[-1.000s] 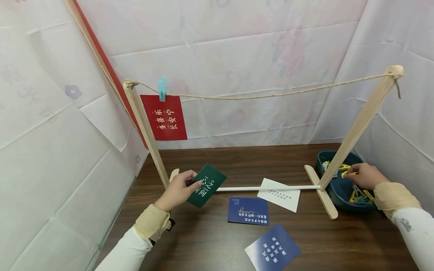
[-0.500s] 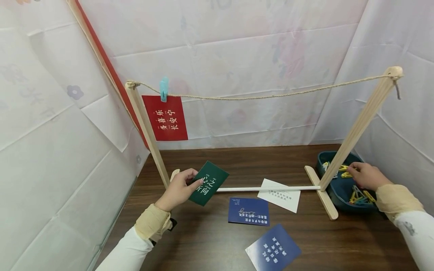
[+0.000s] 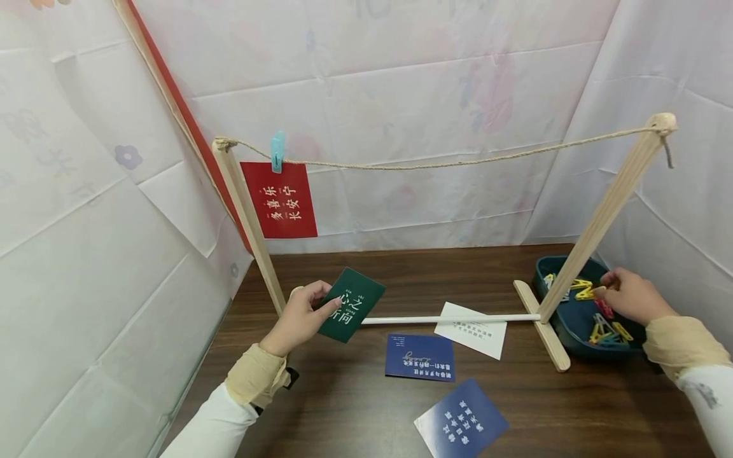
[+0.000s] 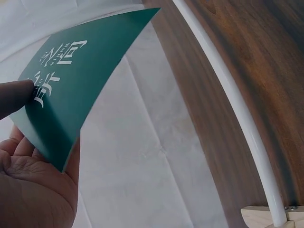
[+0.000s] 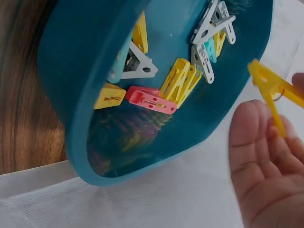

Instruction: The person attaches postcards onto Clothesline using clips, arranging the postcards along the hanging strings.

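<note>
My left hand (image 3: 300, 319) pinches a dark green card (image 3: 362, 298) with white characters, thumb on its printed face and fingers behind; the card is tilted up above the table. In the left wrist view the thumb presses near one edge of it. My right hand (image 3: 632, 298) is over the far right bin (image 3: 578, 346), holding a yellow clothespin (image 5: 267, 84) between thumb and fingers, as the right wrist view shows. Several clothespins, among them a red one (image 5: 151, 99) and a white one (image 5: 140, 71), lie in that dark teal bin.
A rope (image 3: 401, 167) spans two wooden posts (image 3: 607, 203). From its left end hangs a red card (image 3: 280, 207) on a light blue clothespin (image 3: 277, 152). A white rod (image 3: 401, 320) joins the feet. Two blue cards (image 3: 420, 357) and a white card (image 3: 475, 334) lie on the table.
My right hand has drawn back slightly to the right over the bin, and the red clothespin there now shows. My left hand has raised the green card a little.
</note>
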The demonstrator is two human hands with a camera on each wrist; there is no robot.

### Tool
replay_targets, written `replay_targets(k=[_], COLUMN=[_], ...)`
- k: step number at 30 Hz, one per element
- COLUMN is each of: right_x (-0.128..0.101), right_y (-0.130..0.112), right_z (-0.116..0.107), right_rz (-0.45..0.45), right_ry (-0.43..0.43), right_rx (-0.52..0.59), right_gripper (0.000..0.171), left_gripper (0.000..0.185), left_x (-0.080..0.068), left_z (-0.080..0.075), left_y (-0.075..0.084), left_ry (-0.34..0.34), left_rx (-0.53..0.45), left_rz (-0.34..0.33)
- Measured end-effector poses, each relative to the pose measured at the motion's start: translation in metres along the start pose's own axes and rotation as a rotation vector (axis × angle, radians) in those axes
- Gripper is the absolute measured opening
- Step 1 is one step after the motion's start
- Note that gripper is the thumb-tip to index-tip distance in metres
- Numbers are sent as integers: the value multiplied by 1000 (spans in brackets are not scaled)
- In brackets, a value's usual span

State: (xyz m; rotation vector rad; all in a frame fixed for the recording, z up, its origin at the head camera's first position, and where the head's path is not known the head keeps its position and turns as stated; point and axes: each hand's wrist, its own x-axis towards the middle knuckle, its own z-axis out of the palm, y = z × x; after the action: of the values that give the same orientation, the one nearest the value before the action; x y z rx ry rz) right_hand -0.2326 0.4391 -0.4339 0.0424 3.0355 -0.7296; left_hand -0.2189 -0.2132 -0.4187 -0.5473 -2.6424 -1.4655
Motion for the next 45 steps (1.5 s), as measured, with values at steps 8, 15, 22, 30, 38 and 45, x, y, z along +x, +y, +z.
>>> replay_targets(k=[8, 15, 22, 30, 38, 45], right_x=[-10, -17, -25, -35, -42, -47], right_y=[-13, -24, -32, -60, -92, -111], right_z=[1, 5, 5, 3, 9, 17], right_rz=[-52, -59, -97, -178, -271, -374], right_ry=[91, 56, 28, 36, 133, 232], right_rx=[-13, -19, -28, -75, 5, 45], right_gripper=[32, 33, 27, 23, 22, 27], left_gripper=[10, 12, 10, 9, 12, 12], left_x=[3, 5, 7, 9, 13, 16], left_z=[-2, -1, -1, -2, -4, -5], left_y=[2, 5, 10, 15, 22, 26], left_ry=[23, 21, 22, 42, 101, 138], left_rx=[-31, -62, -77, -94, -153, -163], left_rz=[3, -7, 2, 32, 37, 52])
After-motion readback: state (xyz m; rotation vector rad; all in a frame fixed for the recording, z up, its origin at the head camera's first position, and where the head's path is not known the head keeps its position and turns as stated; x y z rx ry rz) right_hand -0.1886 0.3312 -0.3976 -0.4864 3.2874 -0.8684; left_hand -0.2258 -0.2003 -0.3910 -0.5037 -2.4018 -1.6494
